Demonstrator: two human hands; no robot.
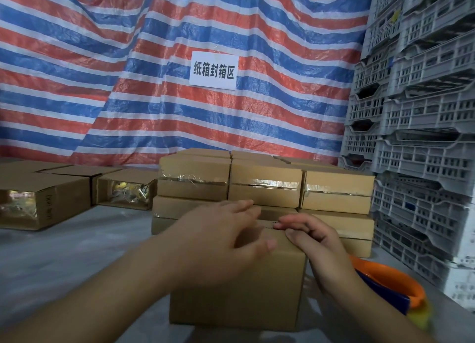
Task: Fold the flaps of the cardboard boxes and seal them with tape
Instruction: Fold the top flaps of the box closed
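A brown cardboard box (239, 294) stands on the table right in front of me, its top flaps folded down. My left hand (221, 234) lies flat over the top, fingers stretched toward the far edge. My right hand (312, 237) rests on the top right edge, fingers bent over the flap near the centre seam and thumb on the near edge. An orange and blue tape dispenser (390, 283) lies on the table just right of the box, partly hidden behind my right forearm.
Behind the box is a two-layer stack of taped boxes (264, 185). Two open boxes (46, 201) with shiny contents lie on their sides at the left. Grey plastic crates (416, 137) tower at the right. A striped tarp with a white sign (213, 70) hangs behind.
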